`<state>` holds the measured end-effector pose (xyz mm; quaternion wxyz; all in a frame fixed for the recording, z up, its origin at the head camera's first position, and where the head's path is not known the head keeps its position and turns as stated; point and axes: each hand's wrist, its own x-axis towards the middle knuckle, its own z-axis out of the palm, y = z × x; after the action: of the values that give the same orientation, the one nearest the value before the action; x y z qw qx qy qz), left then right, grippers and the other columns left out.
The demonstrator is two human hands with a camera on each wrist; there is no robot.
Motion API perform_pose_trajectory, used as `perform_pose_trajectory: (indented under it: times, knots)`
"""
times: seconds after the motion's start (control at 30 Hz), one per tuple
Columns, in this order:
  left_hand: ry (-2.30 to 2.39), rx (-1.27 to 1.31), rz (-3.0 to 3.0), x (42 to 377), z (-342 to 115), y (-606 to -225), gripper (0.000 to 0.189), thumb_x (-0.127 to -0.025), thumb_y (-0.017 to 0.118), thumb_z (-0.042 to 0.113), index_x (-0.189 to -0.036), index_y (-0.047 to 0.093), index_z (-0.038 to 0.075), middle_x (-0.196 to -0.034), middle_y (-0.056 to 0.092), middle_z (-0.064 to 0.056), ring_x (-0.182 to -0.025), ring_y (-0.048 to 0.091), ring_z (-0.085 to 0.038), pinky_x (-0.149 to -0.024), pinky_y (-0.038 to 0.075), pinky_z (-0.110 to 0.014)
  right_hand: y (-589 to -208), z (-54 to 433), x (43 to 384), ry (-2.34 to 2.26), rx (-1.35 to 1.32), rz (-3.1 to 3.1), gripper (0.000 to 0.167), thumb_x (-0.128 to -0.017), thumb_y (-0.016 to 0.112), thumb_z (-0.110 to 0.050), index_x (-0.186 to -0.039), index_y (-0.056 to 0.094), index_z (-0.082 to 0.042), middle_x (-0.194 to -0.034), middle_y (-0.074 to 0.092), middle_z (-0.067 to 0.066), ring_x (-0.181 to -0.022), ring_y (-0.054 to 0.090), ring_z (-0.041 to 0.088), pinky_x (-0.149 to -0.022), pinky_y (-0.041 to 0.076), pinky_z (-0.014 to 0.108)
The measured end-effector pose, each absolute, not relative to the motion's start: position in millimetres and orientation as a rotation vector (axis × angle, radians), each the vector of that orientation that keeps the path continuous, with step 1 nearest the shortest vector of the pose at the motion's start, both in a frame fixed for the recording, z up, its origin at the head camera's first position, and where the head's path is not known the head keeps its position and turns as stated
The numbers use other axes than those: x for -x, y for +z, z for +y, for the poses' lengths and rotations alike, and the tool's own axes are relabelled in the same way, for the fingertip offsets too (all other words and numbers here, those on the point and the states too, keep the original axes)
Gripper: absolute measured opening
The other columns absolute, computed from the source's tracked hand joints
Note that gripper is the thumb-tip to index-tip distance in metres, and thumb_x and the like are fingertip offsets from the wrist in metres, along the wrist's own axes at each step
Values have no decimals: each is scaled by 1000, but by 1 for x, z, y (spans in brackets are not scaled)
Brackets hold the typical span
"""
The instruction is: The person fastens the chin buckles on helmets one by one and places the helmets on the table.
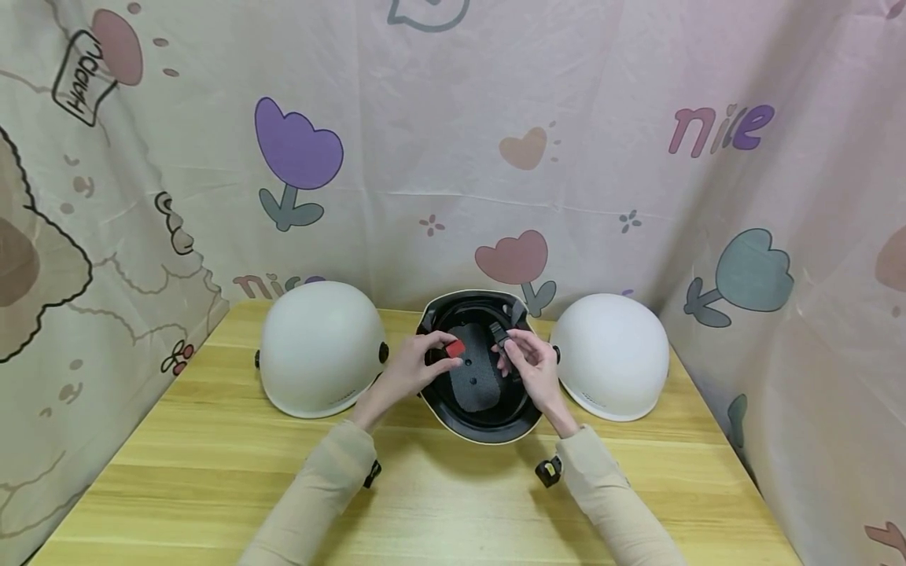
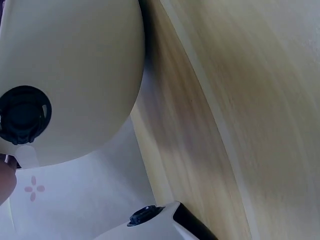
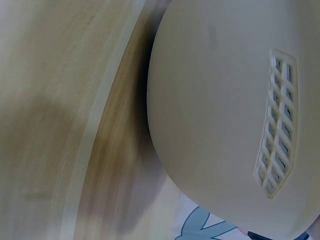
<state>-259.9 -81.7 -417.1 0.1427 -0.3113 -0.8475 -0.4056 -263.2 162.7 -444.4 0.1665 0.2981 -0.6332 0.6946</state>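
Helmet (image 1: 473, 393) faces you hollow-side on the counter (image 1: 453, 511). Your left fingers (image 1: 436, 338) pinch a red clip (image 1: 455, 348); your right fingers (image 1: 524, 338) pinch a black buckle (image 1: 499, 334).

The left hand (image 1: 412, 365) is covering part of a red buckle piece (image 1: 455, 349) while the right hand (image 1: 535, 368) is masking part of a black buckle piece (image 1: 499, 333) over an overturned helmet (image 1: 488, 434), whose straps are merging into the dark interior. Both sleeves (image 1: 314, 487) are running off the bottom edge. Tiny marks (image 1: 345, 396) near the rim of the white helmet (image 1: 322, 350) at left are proving too small to read. In the left wrist view, a knobbed shell (image 2: 85, 75) is spilling past the top and left edges, the latter cropping a fingertip (image 2: 6, 181). A vented shell (image 3: 215, 110) is overrunning the right wrist view's top and right edges.
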Motion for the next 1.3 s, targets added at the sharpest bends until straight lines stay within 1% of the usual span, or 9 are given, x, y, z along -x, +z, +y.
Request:
perform_pose_trajectory:
  times: [0.1,0.23,0.33,0.4,0.53,0.7,0.9,1.1,1.3]
  knots:
    - [-1134,929,-2444,259,-80,-417,33,-93,72,18,-122,68,1,-106,75,-12,-94,67,-24,-88,53,-37,-444,162,263,1982,-845,-1801,21,-101,53,3,-112,54,21,-93,77,-5,-63,65,11,-53,55,23]
    - [-1117,958,-2491,256,-78,-415,38,-103,54,15,-136,57,-4,-119,70,-18,-110,61,-34,-105,40,-54,-444,162,264,1979,-844,-1803,21,-101,53,3,-113,55,21,-92,76,-5,-63,65,11,-53,55,24]
    - [-1136,969,-2534,255,-77,-415,42,-106,43,13,-143,49,-6,-119,66,-20,-116,57,-36,-112,33,-58,-443,162,263,1973,-835,-1808,20,-101,53,4,-112,56,20,-91,76,-4,-63,65,11,-52,55,24]
    - [-1144,985,-2531,256,-78,-415,42,-107,41,11,-144,48,-6,-117,66,-19,-116,57,-36,-112,32,-59,-442,162,263,1972,-834,-1810,21,-101,53,4,-112,56,21,-91,76,-3,-63,65,11,-52,54,24]
    - [-1188,1045,-2464,257,-81,-417,39,-105,47,8,-140,54,-7,-115,68,-19,-111,59,-35,-107,38,-56,-442,163,264,1968,-837,-1815,22,-101,53,2,-112,56,21,-91,76,-5,-62,65,12,-52,54,24]
    - [-1366,1039,-2430,259,-85,-421,41,-101,59,12,-139,57,-2,-117,68,-16,-108,60,-27,-100,47,-44,-446,164,264,1978,-837,-1816,20,-100,52,5,-112,55,22,-91,76,-4,-62,65,12,-51,54,24]
    - [-1407,965,-2432,259,-85,-422,37,-95,68,13,-130,65,0,-102,64,-12,-96,56,-22,-87,48,-31,-447,164,264,1964,-850,-1816,18,-100,51,8,-111,56,21,-90,77,1,-61,65,14,-50,54,27]
    - [-1429,900,-2473,257,-85,-420,34,-96,68,18,-125,62,2,-115,72,-12,-108,66,-26,-96,54,-44,-446,162,264,1973,-850,-1814,19,-100,52,7,-112,55,22,-91,77,-4,-62,65,13,-50,54,26]
    - [-1493,969,-2457,257,-87,-421,32,-99,62,16,-126,55,0,-93,78,-11,-94,72,-22,-96,54,-40,-445,161,264,1967,-865,-1803,19,-100,52,8,-111,55,22,-91,76,-6,-61,65,13,-50,54,26]
